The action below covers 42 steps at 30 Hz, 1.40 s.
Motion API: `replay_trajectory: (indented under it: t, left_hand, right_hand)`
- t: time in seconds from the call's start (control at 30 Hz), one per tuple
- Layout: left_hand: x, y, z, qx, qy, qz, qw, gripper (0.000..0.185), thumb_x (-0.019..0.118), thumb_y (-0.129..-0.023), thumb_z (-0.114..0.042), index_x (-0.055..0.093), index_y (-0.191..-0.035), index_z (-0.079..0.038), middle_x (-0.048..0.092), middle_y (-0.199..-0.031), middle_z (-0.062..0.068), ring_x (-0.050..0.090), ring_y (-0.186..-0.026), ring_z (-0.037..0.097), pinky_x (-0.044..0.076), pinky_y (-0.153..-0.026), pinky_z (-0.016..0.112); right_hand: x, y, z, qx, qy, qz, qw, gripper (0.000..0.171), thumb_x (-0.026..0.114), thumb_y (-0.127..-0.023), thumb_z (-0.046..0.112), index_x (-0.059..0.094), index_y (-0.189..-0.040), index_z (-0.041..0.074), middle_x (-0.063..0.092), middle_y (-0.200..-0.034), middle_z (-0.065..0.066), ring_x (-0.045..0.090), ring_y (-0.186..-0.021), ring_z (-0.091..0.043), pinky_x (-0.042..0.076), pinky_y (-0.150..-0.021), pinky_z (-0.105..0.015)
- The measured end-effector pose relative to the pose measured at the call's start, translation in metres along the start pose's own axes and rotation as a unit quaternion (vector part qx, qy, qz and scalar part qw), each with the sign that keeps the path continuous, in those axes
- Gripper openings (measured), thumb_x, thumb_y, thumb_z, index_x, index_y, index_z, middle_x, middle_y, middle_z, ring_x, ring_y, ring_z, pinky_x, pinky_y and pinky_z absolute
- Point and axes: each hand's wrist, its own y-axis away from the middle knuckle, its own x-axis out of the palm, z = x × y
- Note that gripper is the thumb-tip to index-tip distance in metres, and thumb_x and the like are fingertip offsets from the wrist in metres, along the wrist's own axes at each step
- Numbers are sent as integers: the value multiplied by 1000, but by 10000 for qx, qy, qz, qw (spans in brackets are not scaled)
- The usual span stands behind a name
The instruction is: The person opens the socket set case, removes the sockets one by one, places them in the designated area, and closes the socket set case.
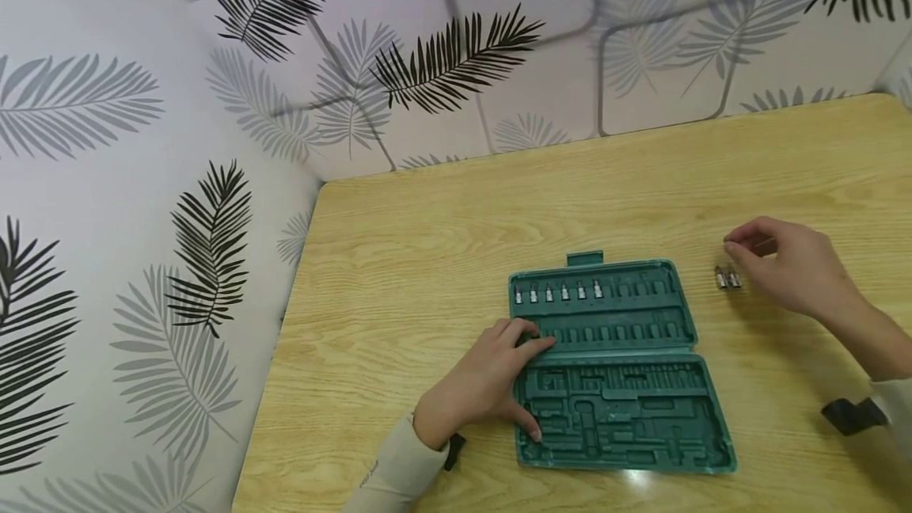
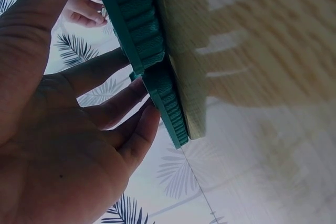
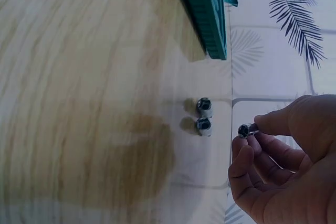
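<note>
A green plastic socket-set case [image 1: 606, 355] lies unfolded on the table. My left hand [image 1: 492, 370] rests at its left edge, fingers spread over the rim of the upper half and thumb at the lower half. In the left wrist view, the fingertips [image 2: 144, 116] touch the case's side [image 2: 165, 95]. My right hand [image 1: 794, 264], raised to the right of the case, pinches a small silver bit socket [image 3: 247, 130] between thumb and finger. Two more bit sockets [image 1: 727, 279] stand side by side on the table below that hand. Several others [image 1: 549, 294] sit in the case's top row.
Moulded slots fill both halves of the case, with a latch tab [image 1: 585, 258] at the far edge. The wood-grain table [image 1: 399, 260] meets a leaf-patterned wall [image 1: 484, 62] at the back and left. Dark straps [image 1: 853, 416] show at both sleeves.
</note>
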Motion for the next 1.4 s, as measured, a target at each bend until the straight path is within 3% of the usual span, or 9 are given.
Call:
replay_trajectory:
  t: [0.07,0.2,0.53,0.93,1.4]
  left_hand:
    - [1,-1,0,16,6,-15,10000,123,102,-62,-65,51,-165,-19,51,-158,6,50,-143,24,45,-124,41]
    - [2,-1,1,34,33,-17,10000,123,102,-63,-65,51,-165,-19,51,-158,6,50,-143,24,45,-124,41]
    - [2,-2,1,43,20,-42,10000,123,101,-63,-65,51,-165,-19,51,-158,6,51,-140,23,45,-123,41]
    - [1,-3,1,76,-45,-78,9999,123,101,-63,-66,51,-165,-18,51,-157,5,51,-140,23,45,-123,41]
    - [-1,-3,0,21,-17,-64,10000,123,102,-63,-65,51,-165,-18,52,-157,6,51,-141,24,45,-123,41]
  right_hand:
    - [0,0,-4,99,74,-1,9999,25,65,-108,16,72,-116,-7,74,-109,-33,71,-99,-53,52,-67,-40]
    - [-2,2,-12,172,161,59,9997,26,65,-108,15,71,-114,-10,74,-106,-34,71,-96,-55,52,-63,-37]
    - [-4,3,-20,457,343,439,9974,31,65,-109,19,74,-113,-10,74,-101,-30,69,-92,-44,43,-65,-29]
    - [-3,0,-21,376,344,403,9979,25,68,-106,15,74,-109,-9,74,-89,-21,64,-75,-23,42,-61,-31]
    - [-2,-1,-19,334,266,409,9982,24,68,-106,15,73,-110,-8,74,-94,-23,68,-75,-19,44,-57,-28]
